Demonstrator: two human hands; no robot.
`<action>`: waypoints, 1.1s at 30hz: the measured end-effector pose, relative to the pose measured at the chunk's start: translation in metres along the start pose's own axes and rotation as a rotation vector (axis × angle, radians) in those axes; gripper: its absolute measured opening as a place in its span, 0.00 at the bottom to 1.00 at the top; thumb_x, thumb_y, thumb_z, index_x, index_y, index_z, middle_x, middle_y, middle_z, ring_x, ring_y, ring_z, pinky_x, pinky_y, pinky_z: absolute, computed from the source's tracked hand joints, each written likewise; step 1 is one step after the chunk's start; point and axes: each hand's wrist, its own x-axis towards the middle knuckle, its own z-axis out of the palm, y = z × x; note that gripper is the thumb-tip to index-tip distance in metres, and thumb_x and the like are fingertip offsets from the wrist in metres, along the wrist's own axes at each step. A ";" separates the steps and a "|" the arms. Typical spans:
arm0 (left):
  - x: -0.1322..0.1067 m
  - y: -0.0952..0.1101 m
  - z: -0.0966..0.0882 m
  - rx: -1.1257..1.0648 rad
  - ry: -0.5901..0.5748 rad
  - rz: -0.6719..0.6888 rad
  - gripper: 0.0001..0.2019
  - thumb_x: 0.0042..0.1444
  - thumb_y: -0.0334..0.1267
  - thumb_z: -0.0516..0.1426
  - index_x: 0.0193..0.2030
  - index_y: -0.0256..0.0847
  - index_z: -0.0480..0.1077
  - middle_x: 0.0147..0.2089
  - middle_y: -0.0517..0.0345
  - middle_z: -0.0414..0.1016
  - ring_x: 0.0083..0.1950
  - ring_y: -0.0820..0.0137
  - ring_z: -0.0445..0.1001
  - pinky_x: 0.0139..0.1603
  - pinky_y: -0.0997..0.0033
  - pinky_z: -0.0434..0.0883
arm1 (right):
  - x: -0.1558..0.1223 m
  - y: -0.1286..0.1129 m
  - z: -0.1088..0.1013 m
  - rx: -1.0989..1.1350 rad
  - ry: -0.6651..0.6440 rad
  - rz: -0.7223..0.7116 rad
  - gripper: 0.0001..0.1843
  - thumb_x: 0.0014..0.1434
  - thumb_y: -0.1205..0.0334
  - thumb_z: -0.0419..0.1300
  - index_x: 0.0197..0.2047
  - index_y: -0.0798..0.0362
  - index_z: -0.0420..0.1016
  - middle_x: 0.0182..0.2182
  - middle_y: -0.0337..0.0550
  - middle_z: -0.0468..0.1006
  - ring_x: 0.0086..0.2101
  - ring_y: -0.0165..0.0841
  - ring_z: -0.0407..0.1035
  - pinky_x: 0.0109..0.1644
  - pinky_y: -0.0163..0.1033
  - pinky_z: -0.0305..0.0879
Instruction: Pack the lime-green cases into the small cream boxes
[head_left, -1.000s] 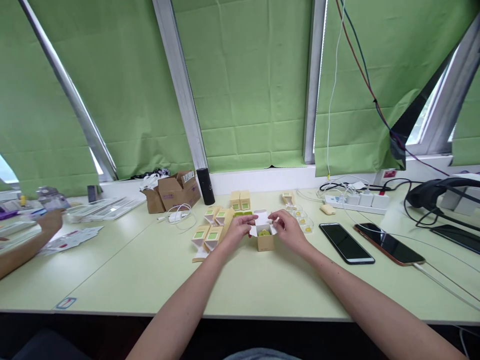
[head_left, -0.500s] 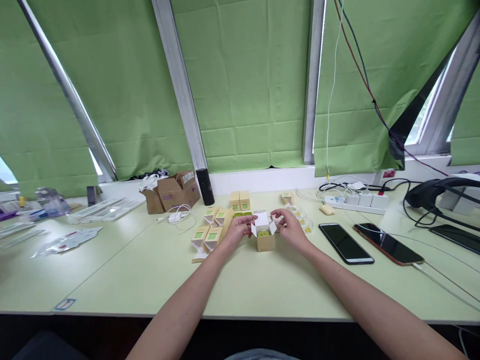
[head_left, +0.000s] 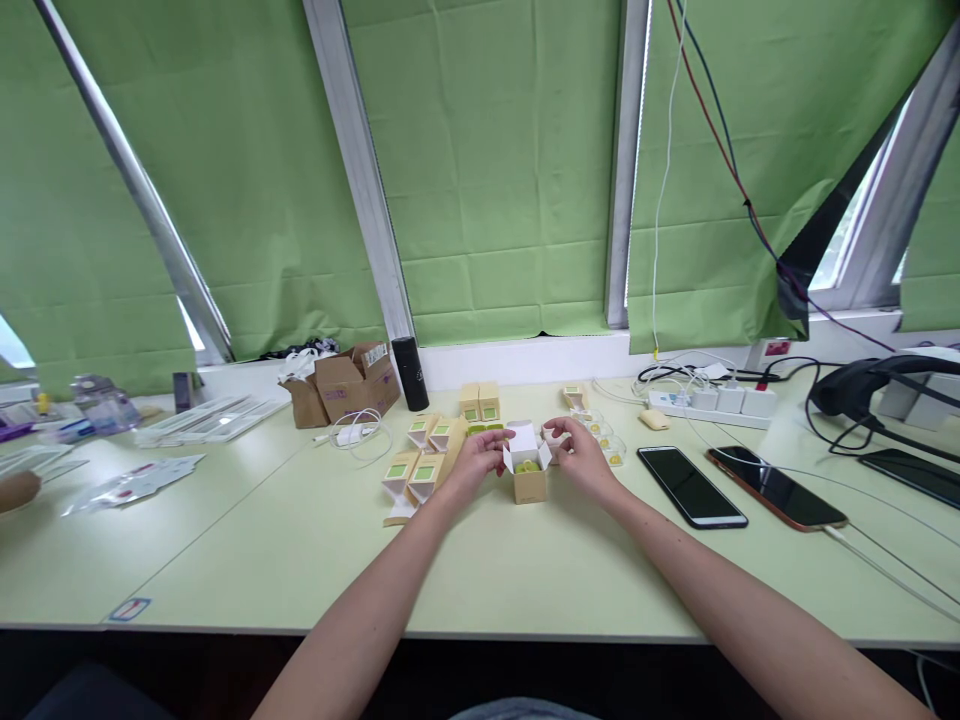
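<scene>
A small tan carton (head_left: 530, 485) stands on the pale green desk (head_left: 480, 570) with its white top flaps open and a yellow-green item inside. My left hand (head_left: 474, 460) pinches the left flap. My right hand (head_left: 579, 456) pinches the right flap, fingers curled. Several similar tan boxes with green labels (head_left: 426, 458) lie just left of my left hand. Small clear trays holding yellow pieces (head_left: 609, 446) sit behind my right hand.
Two phones (head_left: 750, 485) lie flat at the right, near a power strip (head_left: 709, 398), cables and black headphones (head_left: 862, 385). A black cylinder (head_left: 411, 372) and brown cartons (head_left: 349, 382) stand at the back. Another person's hand (head_left: 16, 490) shows at the far left edge.
The other person's arm at the far left drew back out of view, then a hand reappeared at the edge. My hands shifted slightly on the carton's flaps.
</scene>
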 end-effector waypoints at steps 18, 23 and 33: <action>-0.003 -0.003 0.000 0.071 -0.034 0.051 0.22 0.48 0.39 0.68 0.50 0.38 0.72 0.33 0.60 0.72 0.28 0.76 0.67 0.29 0.75 0.62 | 0.001 0.003 0.002 0.080 -0.005 0.028 0.24 0.49 0.67 0.54 0.50 0.50 0.75 0.43 0.42 0.73 0.30 0.32 0.68 0.37 0.40 0.68; -0.007 0.000 0.004 0.090 -0.026 0.051 0.22 0.49 0.42 0.69 0.49 0.40 0.71 0.33 0.61 0.70 0.30 0.76 0.67 0.28 0.76 0.60 | 0.001 0.004 0.003 0.073 -0.001 0.031 0.23 0.49 0.67 0.54 0.50 0.50 0.75 0.42 0.41 0.73 0.29 0.31 0.68 0.37 0.40 0.68; -0.008 -0.002 0.009 0.119 -0.009 0.035 0.24 0.48 0.43 0.71 0.49 0.42 0.67 0.35 0.62 0.70 0.31 0.76 0.68 0.31 0.76 0.61 | 0.000 0.006 0.003 0.064 -0.012 0.020 0.22 0.52 0.65 0.55 0.51 0.50 0.74 0.42 0.41 0.73 0.29 0.31 0.68 0.37 0.40 0.68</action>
